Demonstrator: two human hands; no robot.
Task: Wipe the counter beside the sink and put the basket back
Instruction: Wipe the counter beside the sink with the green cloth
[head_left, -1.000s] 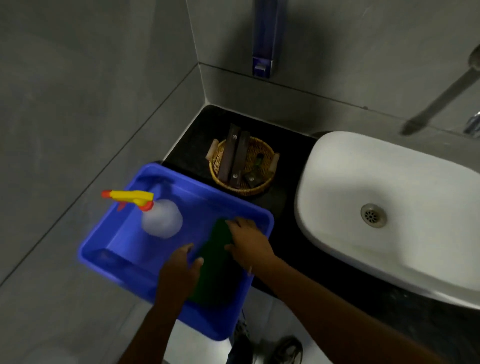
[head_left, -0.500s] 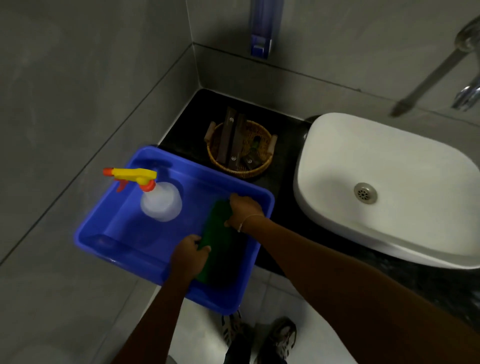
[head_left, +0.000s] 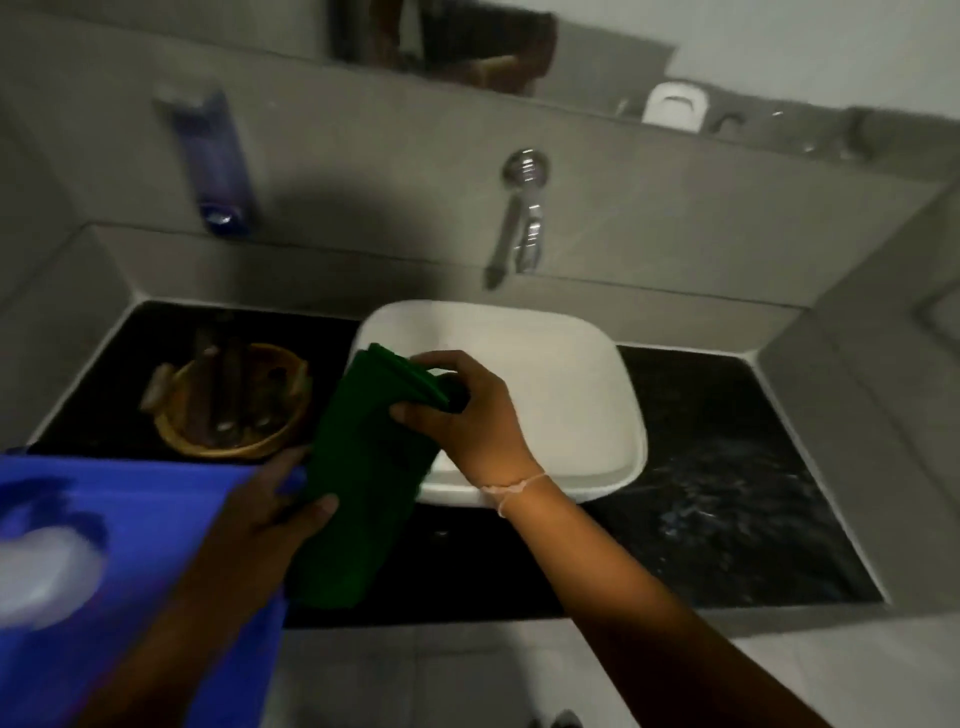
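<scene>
A folded green cloth (head_left: 363, 467) hangs in the air over the black counter (head_left: 727, 467), between the wicker basket and the sink. My right hand (head_left: 467, 415) grips its top end above the sink's left rim. My left hand (head_left: 270, 519) holds its lower left edge, just past the tub's corner. The round wicker basket (head_left: 228, 405) with dark items inside sits on the counter left of the white sink (head_left: 519, 374).
A blue plastic tub (head_left: 130, 571) with a blurred white spray bottle (head_left: 47, 571) fills the lower left. A wall tap (head_left: 519, 218) hangs over the sink. A blue soap dispenser (head_left: 213, 161) is on the back wall. Grey tiled walls enclose the counter.
Both hands lifted the green cloth out of the blue tub and carried it right, over the counter toward the sink. The view swung right and up.
</scene>
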